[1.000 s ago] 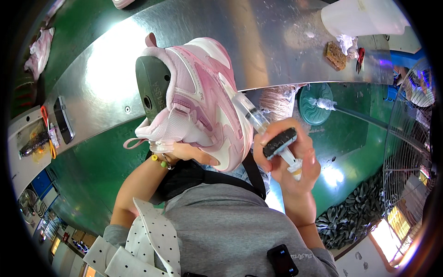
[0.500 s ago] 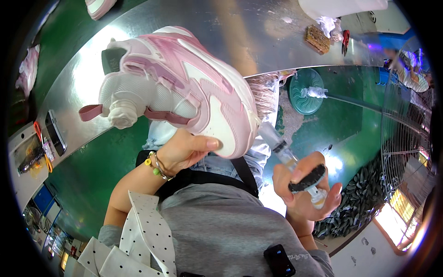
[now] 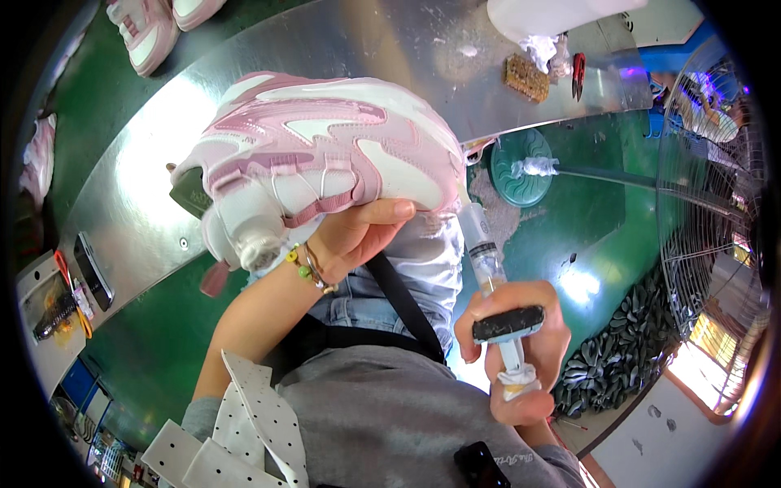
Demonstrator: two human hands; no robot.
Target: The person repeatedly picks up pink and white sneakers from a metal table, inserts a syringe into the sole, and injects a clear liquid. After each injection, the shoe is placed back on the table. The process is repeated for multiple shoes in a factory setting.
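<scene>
Your left hand [image 3: 354,236] grips the pink and white shoe [image 3: 325,159] from beneath, its length running left to right over the metal table [image 3: 390,49]. Your right hand [image 3: 517,358] is closed round a syringe [image 3: 488,268], whose barrel points up and left, its tip at the shoe's right end.

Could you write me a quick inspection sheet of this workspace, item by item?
Surface: shiny metal table, curved by the lens, with white smears.
Job's things: pink and white sneaker held up on its side; clear syringe with its tip at the sneaker's edge.
Clutter: brown scrubbing block, white rag, red tool, phone, more sneakers.
Grippers: left hand grips the sneaker from below; right hand wraps the syringe.
Cables: nothing seen.
Surroundings: green floor, standing fan on the right.
</scene>
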